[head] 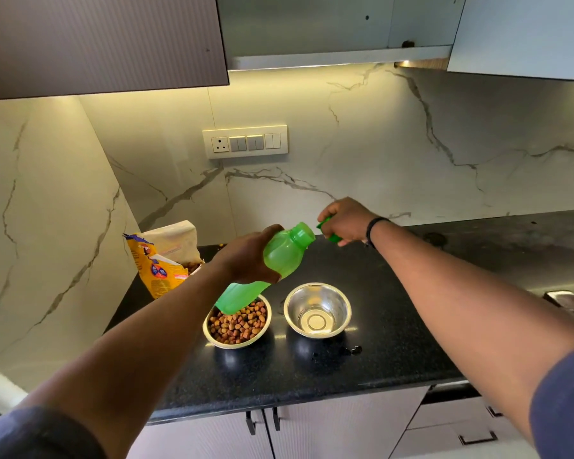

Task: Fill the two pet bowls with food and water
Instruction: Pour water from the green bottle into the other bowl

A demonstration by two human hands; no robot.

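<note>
Now left hand [246, 256] grips tilted see-through green plastic bottle [272, 263] above round steel bowl of brown kibble [237, 323]. Right hand [345, 221] holds green cap [328, 231]. Second shiny steel bowl [317, 309] beside it.

Home kitchen, shown by black granite countertop [395, 270], marble-veined backsplash [362, 154], overhead cabinets [96, 41] lit beneath, wall switch panel [245, 142], base cabinet doors [312, 432] with handles.
</note>
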